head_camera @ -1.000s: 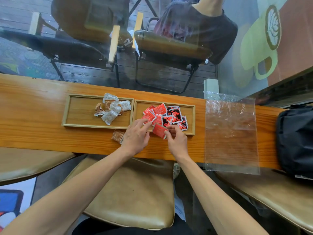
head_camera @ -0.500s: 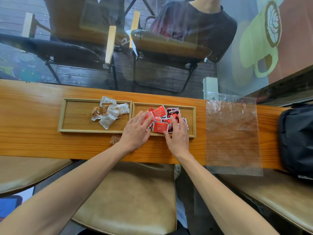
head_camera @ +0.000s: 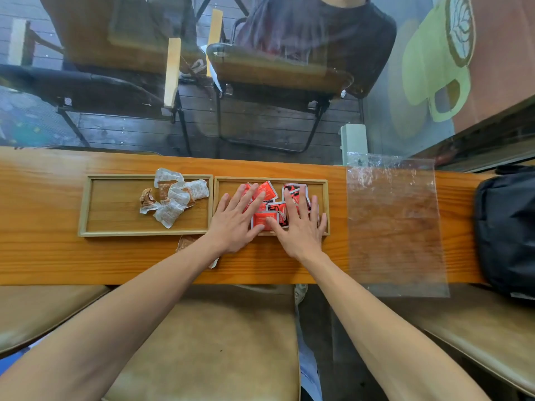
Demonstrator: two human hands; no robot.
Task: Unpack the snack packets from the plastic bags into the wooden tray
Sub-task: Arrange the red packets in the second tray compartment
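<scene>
Two wooden trays lie side by side on the counter. The left tray (head_camera: 110, 231) holds several white and brown snack packets (head_camera: 173, 198). The right tray (head_camera: 324, 183) holds several red snack packets (head_camera: 267, 191). My left hand (head_camera: 236, 218) and my right hand (head_camera: 299, 224) lie flat with straight fingers on the red packets, pressing them down. One brown packet (head_camera: 185, 243) lies on the counter just in front of the left tray, partly hidden by my left forearm. An empty clear plastic bag (head_camera: 393, 224) lies flat to the right of the trays.
A black bag (head_camera: 506, 227) sits at the counter's right end. Tan padded stools (head_camera: 208, 348) stand below the counter's front edge. Beyond a glass pane are chairs (head_camera: 278, 73) and a seated person (head_camera: 321, 27).
Both hands went from pinching a red packet at the tray's front edge to lying flat over the red packets inside the right tray. The view shifted slightly.
</scene>
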